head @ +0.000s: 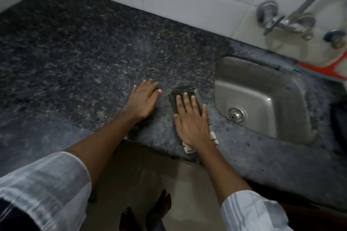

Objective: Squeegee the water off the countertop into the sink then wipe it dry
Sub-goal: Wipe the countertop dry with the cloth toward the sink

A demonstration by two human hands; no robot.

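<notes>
My right hand (191, 120) lies flat, fingers spread, pressing a dark folded cloth (183, 91) onto the speckled dark granite countertop (75, 52), just left of the steel sink (262, 95). The cloth's pale edge pokes out under my wrist near the counter's front edge. My left hand (143, 99) rests palm-down on the counter beside it, holding nothing. An orange squeegee (323, 68) lies on the counter behind the sink, against the wall. The counter near the sink looks duller and greyer than the far left part.
A chrome wall tap (277, 18) with a long spout sticks out of the white tiles above the sink. A drain (237, 115) sits in the sink floor. The floor and my bare feet (161, 206) show below the counter's front edge.
</notes>
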